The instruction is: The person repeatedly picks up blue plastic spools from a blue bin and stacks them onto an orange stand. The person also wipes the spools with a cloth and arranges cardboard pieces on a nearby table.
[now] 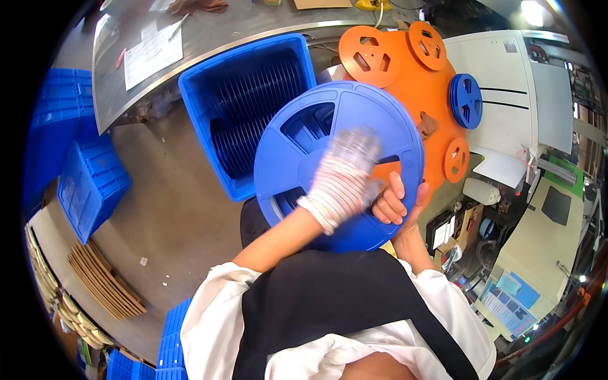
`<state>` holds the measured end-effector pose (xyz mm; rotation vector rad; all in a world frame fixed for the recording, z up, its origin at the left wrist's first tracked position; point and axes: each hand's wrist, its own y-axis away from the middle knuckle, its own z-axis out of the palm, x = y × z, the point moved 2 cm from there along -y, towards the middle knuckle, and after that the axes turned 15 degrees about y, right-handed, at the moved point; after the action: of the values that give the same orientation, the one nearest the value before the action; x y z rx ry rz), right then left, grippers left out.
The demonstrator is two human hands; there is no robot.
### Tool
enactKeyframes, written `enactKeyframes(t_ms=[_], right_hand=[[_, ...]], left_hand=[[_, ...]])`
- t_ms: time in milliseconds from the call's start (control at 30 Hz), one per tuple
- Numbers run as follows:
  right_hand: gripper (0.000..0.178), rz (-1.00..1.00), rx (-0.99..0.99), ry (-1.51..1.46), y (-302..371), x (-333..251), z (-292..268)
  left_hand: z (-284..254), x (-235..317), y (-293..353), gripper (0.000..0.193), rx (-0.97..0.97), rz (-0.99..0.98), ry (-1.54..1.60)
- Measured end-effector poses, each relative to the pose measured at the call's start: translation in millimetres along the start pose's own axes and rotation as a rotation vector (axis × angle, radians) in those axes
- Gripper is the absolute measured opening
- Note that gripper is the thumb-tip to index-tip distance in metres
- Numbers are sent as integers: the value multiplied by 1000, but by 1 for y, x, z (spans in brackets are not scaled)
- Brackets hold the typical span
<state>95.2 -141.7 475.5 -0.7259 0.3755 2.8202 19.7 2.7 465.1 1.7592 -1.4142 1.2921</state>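
Currently in hand: one large blue reel [304, 166], held before the black apron [329, 291], its upper left overlapping the blue bin [202, 128] in this view
Left hand [347, 170]: in a striped knit glove, over the middle of the reel; blurred, so finger spread and any grip cannot be told
Right hand [398, 201]: bare fingers curled at the reel's right side, beside a window, thumb out by the rim; appears closed on the reel
Reel, progress: handling judged to be under way, both hands being at it and the piece lying outside the bin
Bin contents: many dark blue reels [253, 95] on edge, in two close rows; whether finished or waiting, cannot be told
Orange stand [405, 90]: orange reels [369, 57] and a short blue stack [465, 100] around it, no hand upon them
Reel, face: round, plain blue, broad flat flange, ring lines near the rim
Reel, windows: three visible; upper left shows further blue edges, right one shows orange
Reel, hub: covered by the glove
Reel, condition: no crack or chip seen
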Motion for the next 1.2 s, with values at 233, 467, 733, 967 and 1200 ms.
enactKeyframes(t_ms=[233, 467, 733, 967, 1200], right_hand=[[51, 45, -56, 42, 8, 18, 14], [49, 61, -90, 42, 11, 36, 24], [49, -17, 33, -21, 5, 33, 26], [46, -51, -3, -133, -23, 17, 32], [66, 11, -13, -2, -38, 12, 34]], left_hand=[[-10, -96, 54, 59, 246, -231, -444], [-22, -64, 63, 57, 244, -271, -170], [-62, -134, 170, 64, 396, -447, -365], [-104, -29, 186, 71, -148, 78, -123], [-97, -26, 193, 55, -222, 0, -210]])
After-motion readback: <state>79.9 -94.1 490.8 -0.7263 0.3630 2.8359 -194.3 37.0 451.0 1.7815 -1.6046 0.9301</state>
